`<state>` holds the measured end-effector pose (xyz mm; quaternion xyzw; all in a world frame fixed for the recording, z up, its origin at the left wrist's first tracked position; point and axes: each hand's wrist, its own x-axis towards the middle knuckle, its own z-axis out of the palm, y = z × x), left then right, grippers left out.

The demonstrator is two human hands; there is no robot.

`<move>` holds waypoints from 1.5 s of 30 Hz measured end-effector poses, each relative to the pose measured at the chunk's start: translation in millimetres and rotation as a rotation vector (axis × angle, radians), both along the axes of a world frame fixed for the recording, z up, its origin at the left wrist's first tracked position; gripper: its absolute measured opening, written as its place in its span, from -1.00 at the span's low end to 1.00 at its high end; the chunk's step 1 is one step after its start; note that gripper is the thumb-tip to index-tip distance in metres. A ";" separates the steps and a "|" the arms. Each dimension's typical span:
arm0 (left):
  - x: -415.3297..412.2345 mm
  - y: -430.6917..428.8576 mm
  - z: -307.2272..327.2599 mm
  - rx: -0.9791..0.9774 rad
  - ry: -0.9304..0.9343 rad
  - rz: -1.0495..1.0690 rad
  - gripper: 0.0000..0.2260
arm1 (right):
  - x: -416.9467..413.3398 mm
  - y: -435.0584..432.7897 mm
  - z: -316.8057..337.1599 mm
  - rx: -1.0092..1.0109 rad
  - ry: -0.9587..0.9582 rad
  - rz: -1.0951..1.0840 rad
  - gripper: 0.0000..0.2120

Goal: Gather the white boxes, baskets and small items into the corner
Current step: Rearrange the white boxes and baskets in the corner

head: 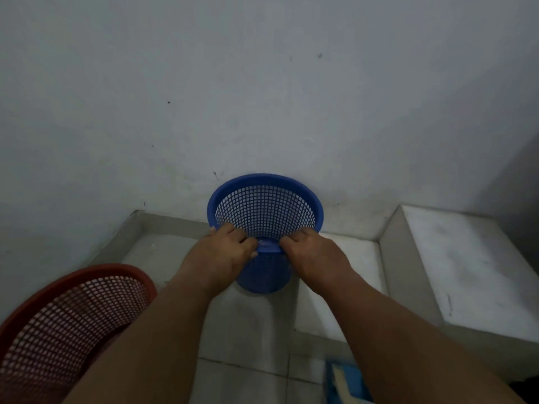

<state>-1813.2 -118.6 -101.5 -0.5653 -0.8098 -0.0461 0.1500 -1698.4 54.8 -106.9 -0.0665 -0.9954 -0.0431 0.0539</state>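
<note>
A blue mesh basket (264, 211) stands on the tiled floor against the white wall, tilted a little toward me. My left hand (226, 252) grips its near rim from the left. My right hand (312, 252) grips the same rim from the right, thumbs close together. A red mesh basket (70, 310) sits at the lower left, partly behind my left forearm. A white box (341, 284) lies flat just right of the blue basket, and a larger white box (466, 266) rises beside it on the right.
The white wall (262, 97) closes off the space straight ahead. A low grey skirting (163, 221) runs along its foot. A blue and cream item (344, 380) shows at the bottom edge between my forearms.
</note>
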 end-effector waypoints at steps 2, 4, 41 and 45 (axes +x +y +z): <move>0.1 0.6 -11.7 0.001 -0.011 -0.016 -0.86 | 1.1 1.2 -10.0 0.015 -0.025 0.011 -0.73; 0.5 1.6 -23.1 -0.002 -0.012 -0.018 -0.87 | 2.3 -0.5 -17.7 0.014 -0.015 0.030 -0.74; -16.7 -256.6 -38.5 -0.604 -0.375 0.793 -0.22 | -8.7 -223.9 -42.8 -0.272 -0.200 0.374 -0.50; 2.8 -264.9 -56.9 -0.510 -0.600 0.811 -0.28 | -13.4 -250.9 -55.0 -0.215 -0.355 0.432 -0.47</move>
